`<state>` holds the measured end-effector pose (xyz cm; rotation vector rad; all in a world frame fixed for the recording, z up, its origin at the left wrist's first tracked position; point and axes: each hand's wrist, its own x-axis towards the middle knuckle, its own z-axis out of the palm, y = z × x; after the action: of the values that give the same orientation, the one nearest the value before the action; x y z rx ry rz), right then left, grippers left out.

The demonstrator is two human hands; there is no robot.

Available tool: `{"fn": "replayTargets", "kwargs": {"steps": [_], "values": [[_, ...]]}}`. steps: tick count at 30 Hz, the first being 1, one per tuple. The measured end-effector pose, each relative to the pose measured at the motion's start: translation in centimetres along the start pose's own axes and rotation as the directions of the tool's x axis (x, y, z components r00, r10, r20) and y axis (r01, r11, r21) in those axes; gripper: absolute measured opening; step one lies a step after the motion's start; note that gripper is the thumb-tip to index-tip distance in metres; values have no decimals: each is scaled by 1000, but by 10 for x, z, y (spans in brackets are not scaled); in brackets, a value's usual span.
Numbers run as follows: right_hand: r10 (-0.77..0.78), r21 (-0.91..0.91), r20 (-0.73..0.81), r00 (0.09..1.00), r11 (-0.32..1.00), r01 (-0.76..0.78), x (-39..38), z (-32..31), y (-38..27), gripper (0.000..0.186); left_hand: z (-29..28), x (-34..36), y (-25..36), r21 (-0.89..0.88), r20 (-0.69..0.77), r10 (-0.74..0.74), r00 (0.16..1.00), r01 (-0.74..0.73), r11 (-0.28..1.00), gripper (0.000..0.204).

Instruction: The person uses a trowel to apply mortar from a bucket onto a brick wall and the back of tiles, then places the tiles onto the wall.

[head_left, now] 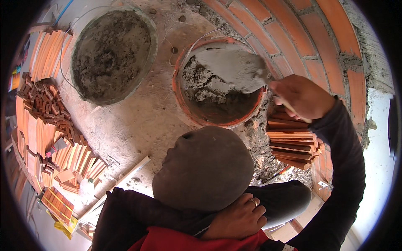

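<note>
My right hand is wrapped round the handle of a trowel. Its broad blade, smeared with grey mortar and slightly blurred, is over the orange bucket. Wet mortar lies inside that bucket, heaped toward its left side. My left hand, with a ring on one finger, rests across my lap by my raised knee. Its fingers are curled in, and nothing shows in them; their underside is hidden.
A larger bucket full of mortar stands at the far left. A curved brick wall rises on the right, with stacked thin bricks at its foot. More brick stacks line the left side. A wooden strip lies near my left knee.
</note>
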<state>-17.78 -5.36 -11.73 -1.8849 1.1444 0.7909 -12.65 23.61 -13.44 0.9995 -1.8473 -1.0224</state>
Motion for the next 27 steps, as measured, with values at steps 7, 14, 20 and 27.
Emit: {"fn": "replayTargets", "kwargs": {"steps": [7,14,20,27], "values": [[-193,-417,99,976,882,217,24,5,12,53,-5,-2,4,-17,163,-30,986,34,999,13],[72,-319,221,973,948,2,18,8,-36,37,-2,-2,2,11,55,12,998,-13,1000,18],[-375,-804,-20,927,557,208,-5,-6,14,28,-1,-1,5,-21,60,13,998,-12,1000,18],[-281,-808,-328,902,577,-115,-49,2,9,25,0,-3,2,-16,55,42,998,-41,999,17]]}}
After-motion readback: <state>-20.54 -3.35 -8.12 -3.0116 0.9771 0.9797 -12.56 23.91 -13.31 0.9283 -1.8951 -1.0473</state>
